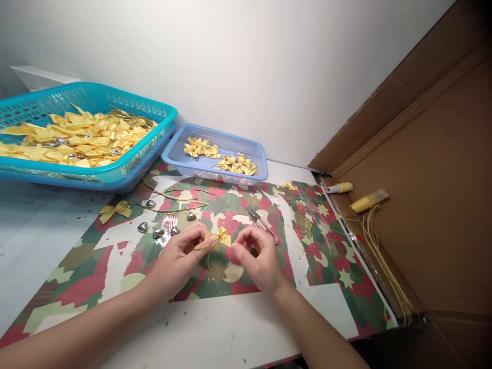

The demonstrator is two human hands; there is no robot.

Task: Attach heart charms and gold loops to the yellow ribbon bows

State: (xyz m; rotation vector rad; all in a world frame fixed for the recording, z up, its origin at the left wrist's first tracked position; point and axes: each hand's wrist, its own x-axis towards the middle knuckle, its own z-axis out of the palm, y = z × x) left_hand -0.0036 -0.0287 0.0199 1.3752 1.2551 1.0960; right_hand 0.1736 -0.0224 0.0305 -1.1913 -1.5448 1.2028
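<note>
Pinching a yellow bow [224,236] and gold cord [202,246] in the left hand [184,251], just below frame centre — curling the right hand [259,256] nearby, with grip unclear — perhaps risking a slipped cord by pinching loosely.

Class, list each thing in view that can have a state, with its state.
Left hand: pinching the yellow bow
Right hand: fingers curled, near the bow
Yellow bow: tied, held
Teal basket: well filled
Small blue basket: partly filled
Scissors: lying flat, opening unclear
Silver hearts: loose
Gold cords: loose
Patterned sheet: worn
</note>
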